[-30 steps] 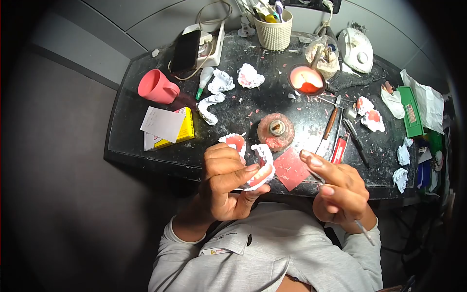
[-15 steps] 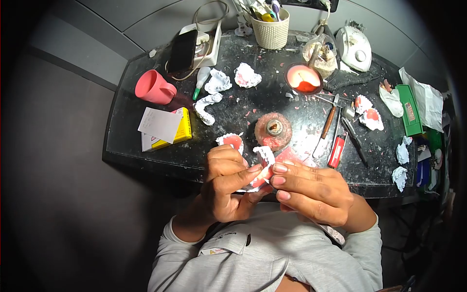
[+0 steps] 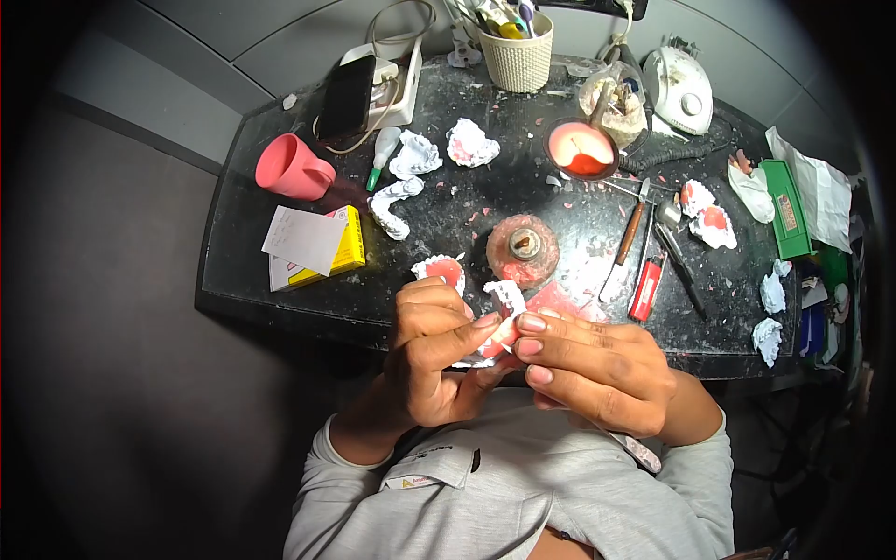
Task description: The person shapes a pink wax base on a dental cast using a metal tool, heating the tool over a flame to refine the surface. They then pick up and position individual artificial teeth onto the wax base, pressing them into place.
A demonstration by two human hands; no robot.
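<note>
Both my hands meet at the front edge of the bench around a white plaster dental cast (image 3: 505, 297) with pink wax on it. My left hand (image 3: 437, 350) grips the cast from the left, thumb against the wax. From the right, my right hand (image 3: 597, 369) is closed, with its fingertips pressed to the waxed part. A slim tool with a speckled handle (image 3: 639, 452) sticks out beneath my right palm; its other end is hidden. Just beyond my left hand lies another cast with pink wax (image 3: 441, 272). A spirit burner (image 3: 525, 247) stands past the held cast.
Wax tools (image 3: 633, 224) and a red lighter (image 3: 646, 289) lie at right, near a pan of melted wax (image 3: 582, 149). More plaster casts (image 3: 415, 155) are scattered around. At left are a pink mug (image 3: 294, 168) and a yellow box (image 3: 347, 252); a pen pot (image 3: 519, 61) stands behind.
The view has shifted very slightly. Both hands keep the same hold on the cast, with only a tiny shift of my right fingers.
</note>
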